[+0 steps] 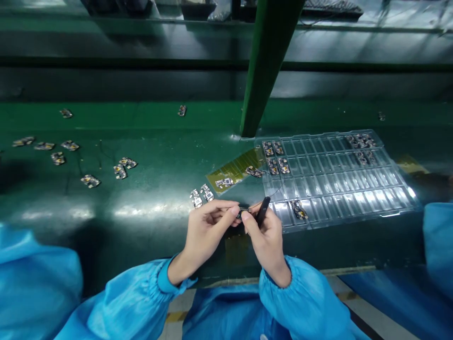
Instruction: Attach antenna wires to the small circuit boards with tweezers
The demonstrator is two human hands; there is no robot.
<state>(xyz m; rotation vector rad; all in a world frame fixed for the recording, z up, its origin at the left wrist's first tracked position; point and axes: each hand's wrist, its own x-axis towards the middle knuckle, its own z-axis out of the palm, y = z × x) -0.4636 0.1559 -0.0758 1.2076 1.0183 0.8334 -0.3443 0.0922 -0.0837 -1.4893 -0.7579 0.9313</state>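
My left hand [208, 229] is closed, its thumb and fingertips pinching a small dark circuit board [240, 215]. From the other side, my right hand [265, 236] meets the same board with its thumb tip. A slim black tool [263, 211], perhaps tweezers, is gripped in that right hand; its working end is hidden. Just beyond my left fingers lie two pale circuit boards, one [196, 198] beside the other [207, 192]. A third pale board [224, 182] rests on a strip of yellow film [233, 170], with a darker board [254, 172] near its right end.
A clear compartment tray [339, 178] lies to the right, with several boards in its slots, one [299, 209] near my right hand. More loose boards [90, 181] are scattered at the left. A green post [265, 71] rises behind the tray. Blue sleeves [439, 236] show at both sides.
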